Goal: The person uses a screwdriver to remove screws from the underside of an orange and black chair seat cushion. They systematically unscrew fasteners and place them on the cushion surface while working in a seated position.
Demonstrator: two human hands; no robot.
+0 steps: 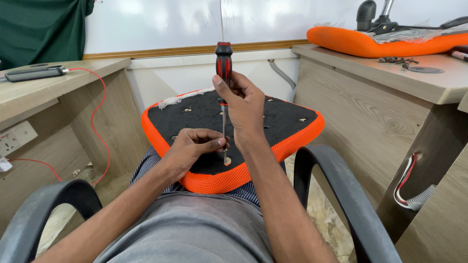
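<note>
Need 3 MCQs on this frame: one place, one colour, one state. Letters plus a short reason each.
1. Where does the seat cushion rest?
A. on the person's lap
B. on the floor
C. on a shelf

2. What colours is the screwdriver handle?
A. blue and white
B. red and black
C. plain yellow

3. How does the screwdriver stand?
A. lying flat
B. upright, tip down on the cushion
C. hanging from a hook

A: it sits across the thighs.
B: red and black grip shows above the right hand.
B: the left hand pinches near the tip.
</note>
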